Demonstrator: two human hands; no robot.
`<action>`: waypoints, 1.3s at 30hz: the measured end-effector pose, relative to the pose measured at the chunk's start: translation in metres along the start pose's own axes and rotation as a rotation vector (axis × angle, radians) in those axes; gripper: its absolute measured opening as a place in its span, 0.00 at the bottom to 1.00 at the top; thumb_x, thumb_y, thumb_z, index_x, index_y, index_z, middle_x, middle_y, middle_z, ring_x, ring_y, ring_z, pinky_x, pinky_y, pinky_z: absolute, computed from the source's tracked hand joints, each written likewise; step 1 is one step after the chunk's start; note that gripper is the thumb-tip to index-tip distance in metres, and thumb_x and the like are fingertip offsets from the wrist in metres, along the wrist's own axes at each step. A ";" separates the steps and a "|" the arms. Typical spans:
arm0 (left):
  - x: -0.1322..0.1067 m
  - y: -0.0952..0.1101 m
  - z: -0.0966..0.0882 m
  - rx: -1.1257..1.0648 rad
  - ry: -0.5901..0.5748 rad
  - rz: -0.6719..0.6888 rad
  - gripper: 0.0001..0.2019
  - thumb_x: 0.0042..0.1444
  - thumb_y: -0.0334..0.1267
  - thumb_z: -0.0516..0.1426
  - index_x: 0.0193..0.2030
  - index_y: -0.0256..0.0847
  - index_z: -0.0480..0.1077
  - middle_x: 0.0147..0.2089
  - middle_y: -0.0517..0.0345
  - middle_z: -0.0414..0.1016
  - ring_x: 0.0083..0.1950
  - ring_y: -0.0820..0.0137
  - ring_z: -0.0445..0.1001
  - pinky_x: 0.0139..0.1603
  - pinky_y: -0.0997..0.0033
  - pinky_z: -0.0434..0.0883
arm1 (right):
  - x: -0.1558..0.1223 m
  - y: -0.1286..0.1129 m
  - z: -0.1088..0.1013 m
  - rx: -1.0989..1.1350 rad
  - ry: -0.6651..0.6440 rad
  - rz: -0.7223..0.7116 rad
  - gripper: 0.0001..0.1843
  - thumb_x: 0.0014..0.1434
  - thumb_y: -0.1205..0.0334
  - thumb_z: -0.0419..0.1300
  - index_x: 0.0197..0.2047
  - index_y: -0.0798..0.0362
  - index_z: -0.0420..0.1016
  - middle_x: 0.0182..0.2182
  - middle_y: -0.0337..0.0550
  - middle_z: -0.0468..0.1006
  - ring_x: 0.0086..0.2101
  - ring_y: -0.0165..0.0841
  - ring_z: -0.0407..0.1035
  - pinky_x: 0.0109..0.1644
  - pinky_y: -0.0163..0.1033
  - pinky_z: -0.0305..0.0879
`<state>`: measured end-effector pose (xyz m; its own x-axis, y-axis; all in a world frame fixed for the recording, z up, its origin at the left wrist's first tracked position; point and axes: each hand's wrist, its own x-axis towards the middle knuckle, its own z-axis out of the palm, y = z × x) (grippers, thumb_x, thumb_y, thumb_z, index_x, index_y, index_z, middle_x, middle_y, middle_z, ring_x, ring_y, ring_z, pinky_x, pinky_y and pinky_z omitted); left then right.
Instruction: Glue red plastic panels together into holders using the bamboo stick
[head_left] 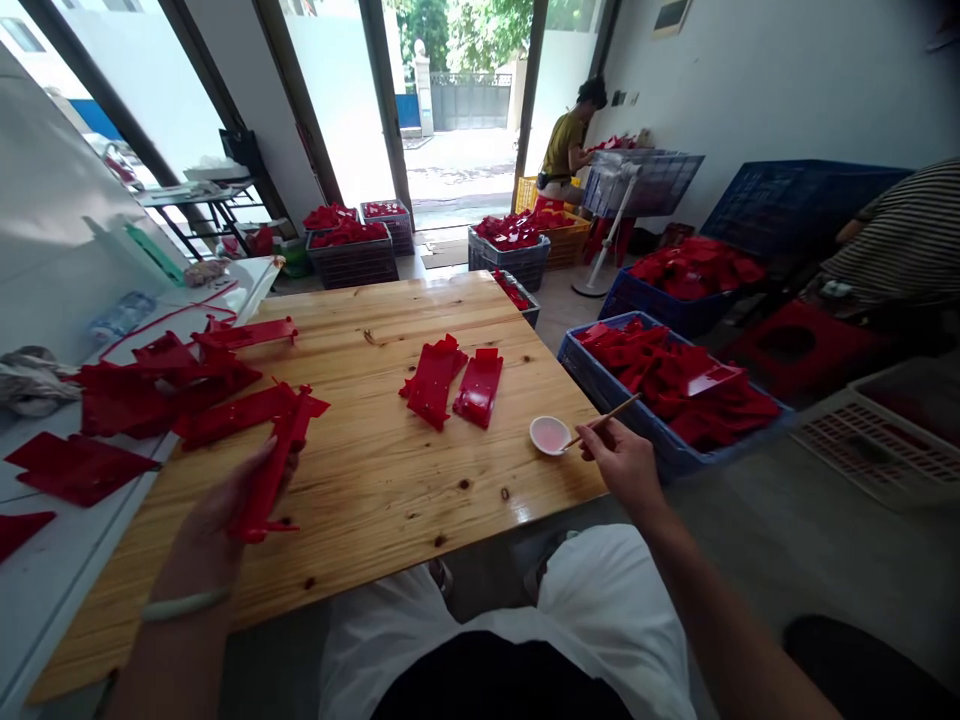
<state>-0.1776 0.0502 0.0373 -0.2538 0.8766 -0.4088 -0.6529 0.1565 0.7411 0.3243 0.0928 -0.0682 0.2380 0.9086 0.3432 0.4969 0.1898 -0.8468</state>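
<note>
My left hand (259, 485) is closed around a long red plastic part (277, 470), held tilted over the left side of the wooden table (390, 500). Between the fingers of my right hand (619, 460) is a thin brush-like stick (611, 414). Its lower end reaches the small white dish (550, 436), which holds a pale pinkish liquid; whether the tip is bristled I cannot tell. Two red plastic pieces (431, 382) lie side by side mid-table. More red parts (161, 385) are heaped at the left, across the table's edge and a white surface.
A blue crate (750, 448) full of red parts stands against the table's right side. Further crates (352, 262) of red parts sit on the floor beyond. One person (562, 150) works at the back; another in a striped top (900, 240) sits at right.
</note>
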 end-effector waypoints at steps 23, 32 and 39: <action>-0.079 -0.128 0.074 0.109 -0.478 -0.402 0.39 0.79 0.63 0.43 0.60 0.27 0.80 0.52 0.30 0.88 0.44 0.53 0.90 0.47 0.58 0.85 | -0.035 -0.053 -0.010 0.154 0.136 -0.020 0.24 0.65 0.37 0.70 0.49 0.48 0.86 0.34 0.44 0.90 0.36 0.43 0.87 0.44 0.43 0.84; 0.000 -0.112 0.075 0.727 -0.315 0.263 0.30 0.66 0.49 0.66 0.72 0.39 0.74 0.48 0.49 0.88 0.44 0.58 0.85 0.48 0.62 0.81 | -0.038 -0.062 -0.006 0.146 0.220 -0.044 0.21 0.66 0.37 0.70 0.45 0.47 0.86 0.34 0.41 0.89 0.35 0.41 0.87 0.44 0.41 0.83; 0.020 -0.078 0.079 1.095 -0.246 0.465 0.30 0.54 0.50 0.75 0.61 0.40 0.82 0.75 0.35 0.74 0.82 0.37 0.59 0.83 0.48 0.51 | -0.038 -0.039 -0.002 0.152 0.213 0.043 0.21 0.64 0.37 0.71 0.45 0.46 0.86 0.32 0.43 0.89 0.35 0.44 0.87 0.42 0.44 0.84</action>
<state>-0.0753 0.0913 0.0138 -0.0832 0.9957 0.0395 0.4430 0.0015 0.8965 0.2968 0.0499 -0.0473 0.4343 0.8212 0.3702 0.3553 0.2214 -0.9082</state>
